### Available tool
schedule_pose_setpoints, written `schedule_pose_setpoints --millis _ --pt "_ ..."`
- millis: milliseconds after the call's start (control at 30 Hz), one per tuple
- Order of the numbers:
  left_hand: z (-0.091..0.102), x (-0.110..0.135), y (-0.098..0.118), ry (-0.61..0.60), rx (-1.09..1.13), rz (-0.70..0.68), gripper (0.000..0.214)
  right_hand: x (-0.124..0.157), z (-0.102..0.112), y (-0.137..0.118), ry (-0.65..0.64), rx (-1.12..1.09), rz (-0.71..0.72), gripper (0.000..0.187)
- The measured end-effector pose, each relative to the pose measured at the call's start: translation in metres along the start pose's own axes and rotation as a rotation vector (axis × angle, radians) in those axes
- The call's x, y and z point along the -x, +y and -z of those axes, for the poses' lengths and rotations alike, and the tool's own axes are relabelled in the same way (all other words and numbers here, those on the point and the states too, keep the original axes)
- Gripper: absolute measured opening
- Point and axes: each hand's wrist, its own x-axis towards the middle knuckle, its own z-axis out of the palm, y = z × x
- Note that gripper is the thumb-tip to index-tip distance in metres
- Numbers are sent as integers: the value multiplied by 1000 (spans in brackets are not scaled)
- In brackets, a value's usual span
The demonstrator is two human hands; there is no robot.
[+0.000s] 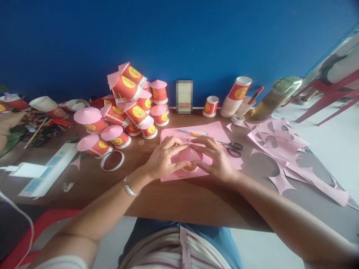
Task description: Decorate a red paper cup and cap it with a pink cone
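My left hand point(163, 158) and my right hand point(217, 158) hold a pink paper cone point(190, 155) between them, thumbs at its near edge and fingers at its far side. Under the cone shows part of a red paper cup point(190, 168) with a yellow print. Both sit over stacked pink paper sheets point(217, 130). Just beyond my fingers lie a white-and-blue pen point(193, 132) and scissors point(234, 148) with black handles, their blades partly hidden by my right hand.
Finished-looking cups with pink cone tops point(137, 112) are piled at the back left. A tape roll point(112, 161) and a power strip point(50, 170) lie left. Pink paper scraps point(280, 149), a bottle point(276, 97), a cup stack point(235, 97) and a single cup point(211, 106) stand or lie right.
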Motion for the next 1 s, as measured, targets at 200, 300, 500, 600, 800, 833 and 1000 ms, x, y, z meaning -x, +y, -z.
schedule_pose_setpoints --millis 200,300,500,600,800,833,1000 --pt "3 -3 2 79 210 93 53 2 1 5 80 -60 -40 51" --pt "-3 -1 -3 95 400 233 53 1 1 7 87 -92 -109 48" --pt "-17 3 -4 -24 761 595 52 2 -2 12 24 -287 -365 52" --pt "-22 5 -4 -57 844 622 52 4 -6 14 -17 -365 -410 59" --pt "-28 6 -10 -69 903 573 53 5 -9 15 -20 -394 -411 62" --pt "-29 5 -11 -69 922 566 53 4 -9 15 -18 -397 -416 62" --pt "-27 2 -14 -43 1046 555 55 4 -6 14 -35 -472 -425 63"
